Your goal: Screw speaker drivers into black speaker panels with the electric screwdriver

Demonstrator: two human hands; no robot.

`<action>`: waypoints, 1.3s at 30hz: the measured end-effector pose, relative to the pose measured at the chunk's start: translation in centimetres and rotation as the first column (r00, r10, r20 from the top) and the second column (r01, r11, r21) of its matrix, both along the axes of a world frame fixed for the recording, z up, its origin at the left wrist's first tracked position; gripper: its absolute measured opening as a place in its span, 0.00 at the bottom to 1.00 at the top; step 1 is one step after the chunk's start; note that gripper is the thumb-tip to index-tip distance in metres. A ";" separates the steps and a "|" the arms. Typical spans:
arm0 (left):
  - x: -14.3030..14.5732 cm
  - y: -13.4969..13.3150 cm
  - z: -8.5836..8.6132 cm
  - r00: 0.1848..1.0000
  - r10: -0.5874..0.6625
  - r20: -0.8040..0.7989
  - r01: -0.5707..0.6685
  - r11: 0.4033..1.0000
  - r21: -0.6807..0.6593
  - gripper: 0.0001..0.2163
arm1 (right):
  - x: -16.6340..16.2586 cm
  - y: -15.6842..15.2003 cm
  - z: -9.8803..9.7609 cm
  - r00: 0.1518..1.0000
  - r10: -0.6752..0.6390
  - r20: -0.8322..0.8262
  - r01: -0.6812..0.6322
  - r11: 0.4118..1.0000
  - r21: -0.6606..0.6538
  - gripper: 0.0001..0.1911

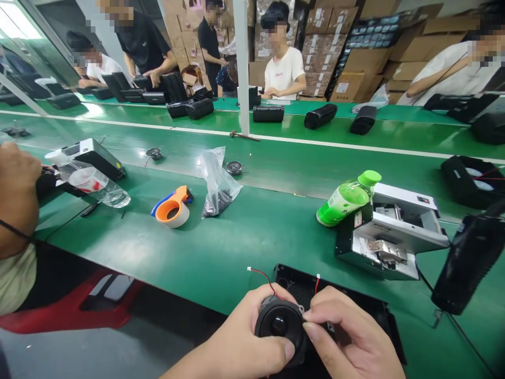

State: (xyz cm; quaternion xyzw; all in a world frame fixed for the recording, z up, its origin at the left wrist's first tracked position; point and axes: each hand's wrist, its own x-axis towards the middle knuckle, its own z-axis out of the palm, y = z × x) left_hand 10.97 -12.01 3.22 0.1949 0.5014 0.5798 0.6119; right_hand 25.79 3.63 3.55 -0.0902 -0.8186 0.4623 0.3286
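My left hand (246, 334) is closed round a small black speaker driver (265, 327), its cone facing up at me and the thumb lying across the front. A thin red wire (263, 272) with a white plug rises from the driver. At the driver's right rim, my right hand (351, 337) pinches thumb and forefinger together; whatever is between the fingertips is too small to make out. Under both hands lies a black plastic speaker housing (389, 321), partly hidden by them. Another wire with a white plug (317, 277) sticks up beside my right fingers.
A tape dispenser (173, 210), a plastic bag of small dark parts (221, 184) and two drivers lie ahead. A green bottle (347, 200) leans on a grey-white machine (394, 237); a black power screwdriver (469, 263) hangs right. A co-worker's arm (18, 195) is at left.
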 end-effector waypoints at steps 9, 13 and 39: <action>-0.2 0.0 0.5 0.998 -0.059 -0.027 0.057 0.995 -0.080 0.22 | 0.9 -0.2 -1.6 0.974 0.076 0.214 0.006 0.934 -0.358 0.13; -0.4 0.1 0.3 0.993 -0.117 -0.029 0.118 0.991 0.065 0.21 | 0.9 -0.4 -1.8 0.961 0.129 0.244 -0.033 0.931 -0.363 0.16; 0.4 6.3 0.5 -0.191 -0.280 -0.941 0.286 0.901 -0.326 0.19 | 5.8 6.4 -4.2 0.840 -0.170 0.515 -0.122 0.866 0.486 0.09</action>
